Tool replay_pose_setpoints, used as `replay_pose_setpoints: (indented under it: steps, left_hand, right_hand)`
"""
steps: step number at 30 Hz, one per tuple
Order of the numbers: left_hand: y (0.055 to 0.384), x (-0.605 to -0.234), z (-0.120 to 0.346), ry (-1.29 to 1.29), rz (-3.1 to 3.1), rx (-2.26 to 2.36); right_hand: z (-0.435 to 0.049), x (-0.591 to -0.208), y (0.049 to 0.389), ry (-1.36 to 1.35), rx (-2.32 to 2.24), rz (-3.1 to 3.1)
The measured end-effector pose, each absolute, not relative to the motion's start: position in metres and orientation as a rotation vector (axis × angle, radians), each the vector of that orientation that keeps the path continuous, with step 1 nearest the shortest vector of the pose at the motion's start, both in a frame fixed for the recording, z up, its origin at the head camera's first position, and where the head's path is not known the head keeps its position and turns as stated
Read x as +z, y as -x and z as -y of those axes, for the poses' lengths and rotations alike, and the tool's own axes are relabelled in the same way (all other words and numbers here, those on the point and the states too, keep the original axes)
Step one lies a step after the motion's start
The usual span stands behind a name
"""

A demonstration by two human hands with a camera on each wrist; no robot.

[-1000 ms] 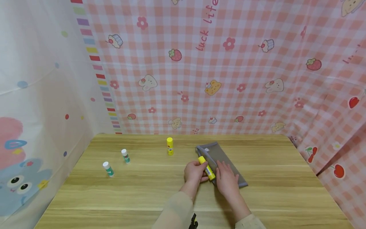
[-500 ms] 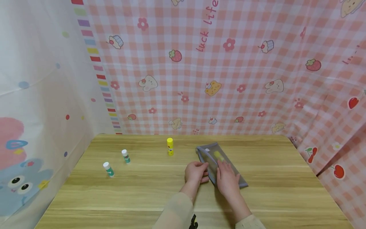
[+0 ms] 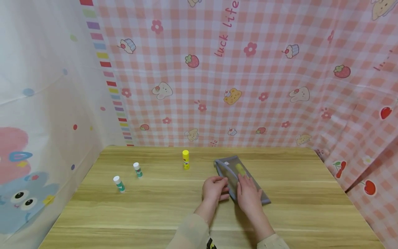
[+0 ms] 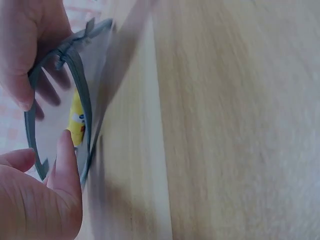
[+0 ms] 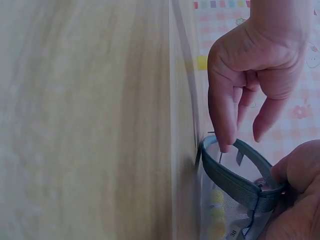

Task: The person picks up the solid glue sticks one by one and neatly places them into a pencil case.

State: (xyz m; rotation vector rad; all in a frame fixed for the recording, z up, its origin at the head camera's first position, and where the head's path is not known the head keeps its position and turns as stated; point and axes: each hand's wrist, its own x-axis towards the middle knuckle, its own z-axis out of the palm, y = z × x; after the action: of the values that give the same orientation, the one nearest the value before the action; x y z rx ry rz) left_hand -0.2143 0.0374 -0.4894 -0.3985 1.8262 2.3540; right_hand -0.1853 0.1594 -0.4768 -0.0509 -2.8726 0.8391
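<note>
A grey mesh zip pouch (image 3: 228, 172) lies slanted on the table, its long mouth gaping toward my left hand (image 3: 214, 189). Through the mesh shows a yellow glue stick (image 4: 76, 120) lying inside. My left hand holds nothing; its fingertips are at the pouch's mouth, with the thumb apart from them in the right wrist view. My right hand (image 3: 249, 195) lies over the pouch and grips the upper edge of its mouth, thumb at the rim and fingers along the outside of the mesh. It partly covers the glue stick in the head view.
Another yellow glue stick (image 3: 186, 160) stands upright left of the pouch. Farther left on the wooden table (image 3: 140, 214) stand two white-capped green glue sticks, a rear one (image 3: 138, 170) and a nearer one (image 3: 119, 184). A pink checked curtain (image 3: 174, 110) hangs behind the table.
The yellow glue stick has gone from my left hand at the mouth into the pouch, ending up under the mesh. My right hand has stayed on the pouch.
</note>
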Motion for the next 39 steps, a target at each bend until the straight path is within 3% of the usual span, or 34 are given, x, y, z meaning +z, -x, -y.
replay_pose_setpoints:
  steps: [18, 39]
  left_hand:
    - [0.208, -0.484, -0.03, 0.304, -1.731, 2.484]
    - [0.222, -0.48, 0.009, 0.427, -2.058, 2.524]
  right_hand:
    - [-0.159, -0.477, 0.184, 0.031, 0.86, 2.793]
    - [-0.159, -0.478, 0.183, 0.052, 0.873, 2.853]
